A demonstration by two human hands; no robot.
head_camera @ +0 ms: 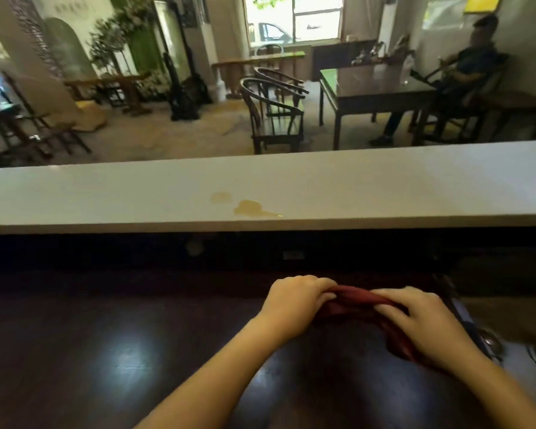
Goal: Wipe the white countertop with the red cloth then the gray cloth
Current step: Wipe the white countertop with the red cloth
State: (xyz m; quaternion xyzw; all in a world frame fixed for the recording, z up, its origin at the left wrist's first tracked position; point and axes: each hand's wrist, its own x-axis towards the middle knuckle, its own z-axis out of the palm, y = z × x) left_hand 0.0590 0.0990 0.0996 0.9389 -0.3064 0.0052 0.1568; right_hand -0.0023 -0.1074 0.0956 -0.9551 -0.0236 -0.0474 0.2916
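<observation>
The red cloth (358, 300) is bunched between both hands, low over the dark lower counter. My left hand (294, 301) grips its left end and my right hand (427, 320) grips its right part, where some cloth hangs below the palm. Beyond them the raised white countertop (106, 199) runs across the view. Two yellowish spill patches (251, 207) lie near its front edge, ahead of my hands. No gray cloth is in view.
The dark glossy lower counter (106, 351) spreads below the white ledge. A round metal fitting (489, 340) sits at its right edge. Past the ledge are wooden chairs (273, 113), a dark table (375, 88) and a seated person (464, 72).
</observation>
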